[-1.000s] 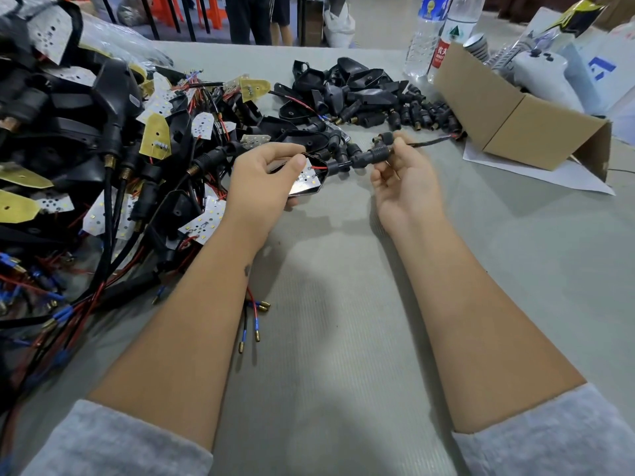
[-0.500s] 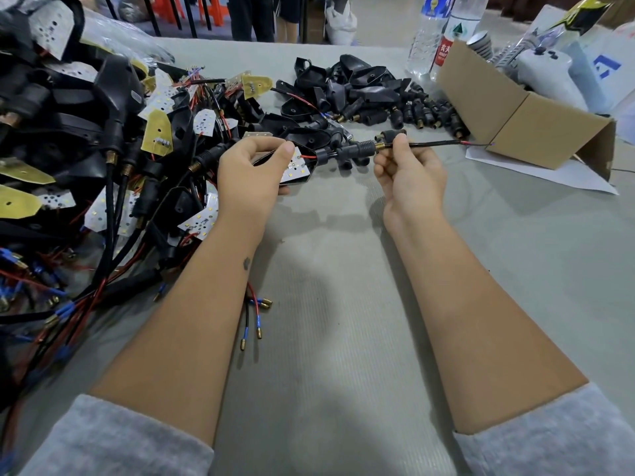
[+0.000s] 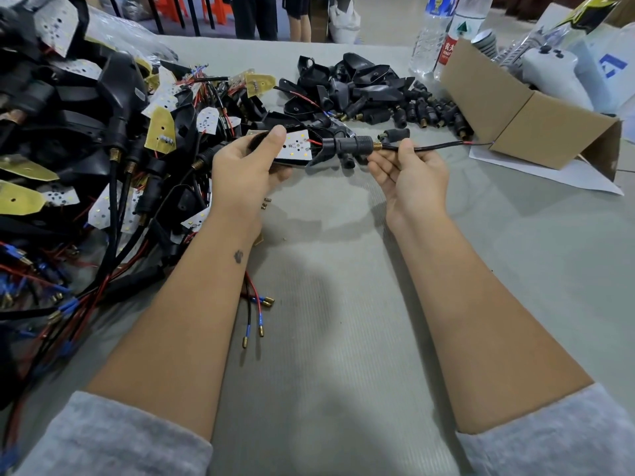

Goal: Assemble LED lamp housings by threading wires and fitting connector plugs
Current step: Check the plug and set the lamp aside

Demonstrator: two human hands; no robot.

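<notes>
1. Head view: left hand [image 3: 244,166] clamps a black lamp housing [image 3: 299,156], thumb pressed on top; a white flat LED board [image 3: 296,146] with small yellow dots sits in the housing.
2. Housing held above the surface [image 3: 343,338], near its far middle, between the two hands.
3. Black ribbed cylindrical connector plug [image 3: 350,146] sits at the housing's right end, a brass threaded tip [image 3: 377,145] at its outer end.
4. Assembly's long axis runs about level, left to right; plug end points right toward the cardboard box [image 3: 522,121].
5. Right hand [image 3: 409,173] palm up, fingers loosely curled, thumb pinching the black sheathed wire [image 3: 433,146] just right of the brass tip.
6. Wire runs on right; thin red and blue cores [image 3: 481,143] show at its far end by the box.
7. Surface covered in grey-green ribbed matting, matte.
8. Left side: tangled pile of finished lamps [image 3: 103,149] — glossy black shells, yellow and white boards, red and black leads.
9. Far middle: heap of empty black housings and plugs [image 3: 371,87].
10. Loose leads with blue sleeves and brass bullet ends [image 3: 256,317] lie beside the left forearm.
11. Clear plastic bottles [image 3: 443,36] stand behind the box.
</notes>
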